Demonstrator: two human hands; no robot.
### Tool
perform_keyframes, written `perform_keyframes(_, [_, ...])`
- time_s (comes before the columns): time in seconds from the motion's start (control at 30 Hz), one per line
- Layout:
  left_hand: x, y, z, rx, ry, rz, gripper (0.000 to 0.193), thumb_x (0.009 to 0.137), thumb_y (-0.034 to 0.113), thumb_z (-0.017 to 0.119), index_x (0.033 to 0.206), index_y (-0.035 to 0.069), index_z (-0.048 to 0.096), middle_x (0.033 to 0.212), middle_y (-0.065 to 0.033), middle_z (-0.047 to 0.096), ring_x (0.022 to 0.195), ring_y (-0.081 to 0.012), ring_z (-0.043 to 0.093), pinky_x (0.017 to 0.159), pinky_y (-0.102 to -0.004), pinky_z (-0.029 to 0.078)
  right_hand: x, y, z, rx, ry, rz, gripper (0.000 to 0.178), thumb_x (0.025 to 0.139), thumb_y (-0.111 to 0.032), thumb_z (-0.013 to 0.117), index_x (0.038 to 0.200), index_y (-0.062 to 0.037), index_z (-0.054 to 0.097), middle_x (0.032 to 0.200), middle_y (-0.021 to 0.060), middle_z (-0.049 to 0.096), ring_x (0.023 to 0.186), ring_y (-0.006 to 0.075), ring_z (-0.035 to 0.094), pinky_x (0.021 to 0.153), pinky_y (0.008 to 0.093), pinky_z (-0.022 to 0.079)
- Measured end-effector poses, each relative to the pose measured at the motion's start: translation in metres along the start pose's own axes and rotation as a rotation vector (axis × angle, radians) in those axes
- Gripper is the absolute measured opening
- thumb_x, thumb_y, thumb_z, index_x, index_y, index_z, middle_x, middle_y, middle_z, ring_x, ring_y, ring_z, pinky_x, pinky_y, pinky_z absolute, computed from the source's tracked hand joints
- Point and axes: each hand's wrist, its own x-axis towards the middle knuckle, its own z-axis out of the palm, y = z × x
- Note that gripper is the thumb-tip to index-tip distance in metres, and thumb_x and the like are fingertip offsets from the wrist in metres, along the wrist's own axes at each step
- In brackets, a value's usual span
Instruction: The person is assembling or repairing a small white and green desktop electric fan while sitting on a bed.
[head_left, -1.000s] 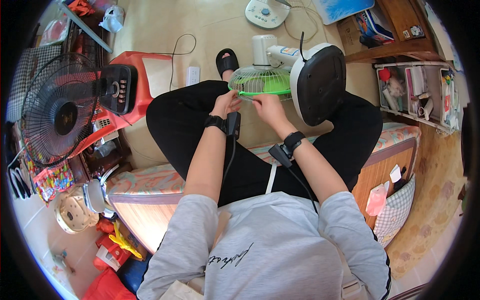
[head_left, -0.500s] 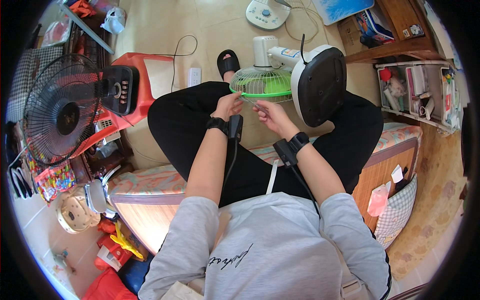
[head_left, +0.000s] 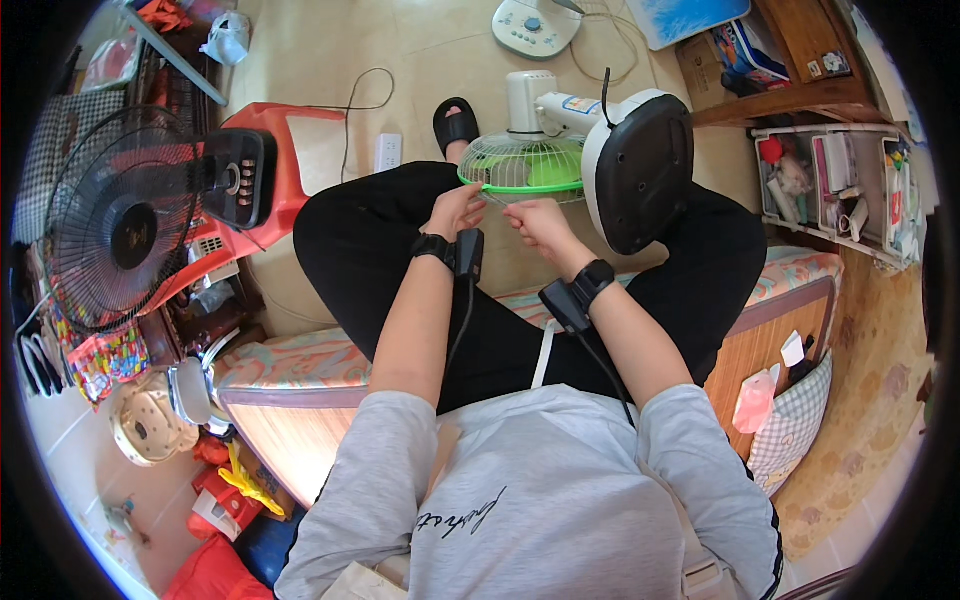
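A small white fan with a green-rimmed wire grille [head_left: 530,175] lies on its side between my knees, green blades showing inside. Its round base with a black underside [head_left: 645,170] is tipped up at the right. My left hand [head_left: 457,212] is closed in a pinch on the left end of the green rim [head_left: 520,189]. Just to the right, my right hand [head_left: 545,228] is closed around a thin metal rod-like tool [head_left: 494,197], which points left toward the same spot on the rim. The fingers hide the tool's rear end and its exact contact.
A black fan [head_left: 132,235] stands by a red plastic stool [head_left: 290,140] at the left. A white power strip [head_left: 389,152] lies on the floor near my slippered foot. Another fan base [head_left: 536,27] is ahead. A storage rack [head_left: 830,185] stands at the right.
My right hand has rolled over, so its back now faces up and the tool is more hidden. The left hand and the fan have hardly moved.
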Motion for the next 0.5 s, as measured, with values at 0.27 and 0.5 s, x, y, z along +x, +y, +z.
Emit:
perform_keyframes(0.27, [0.002,0.0,-0.001,-0.019,0.0,-0.005,0.028,0.077,0.027,0.063,0.099,0.012,0.055,0.105,-0.0005,0.051,0.097,-0.0185,0.05,0.075,-0.0357,0.039,-0.005,0.003,0.016,-1.591,0.485,-0.902,0.016,0.075,-0.017,0.057,0.081,-0.0024,0.06,0.067,0.0169,0.059,0.06,0.0299,0.059,0.052,0.038,0.046])
perform_keyframes(0.5, [0.001,-0.003,0.002,-0.024,-0.001,0.038,0.027,0.077,0.025,0.065,0.098,0.012,0.055,0.1,0.0005,0.054,0.095,-0.0176,0.05,0.072,-0.0332,0.038,-0.003,-0.006,-0.01,-0.037,0.061,-0.175,0.028,0.085,-0.021,0.051,0.099,0.0026,0.052,0.078,0.0104,0.059,0.049,0.01,0.045,0.045,0.0215,0.04])
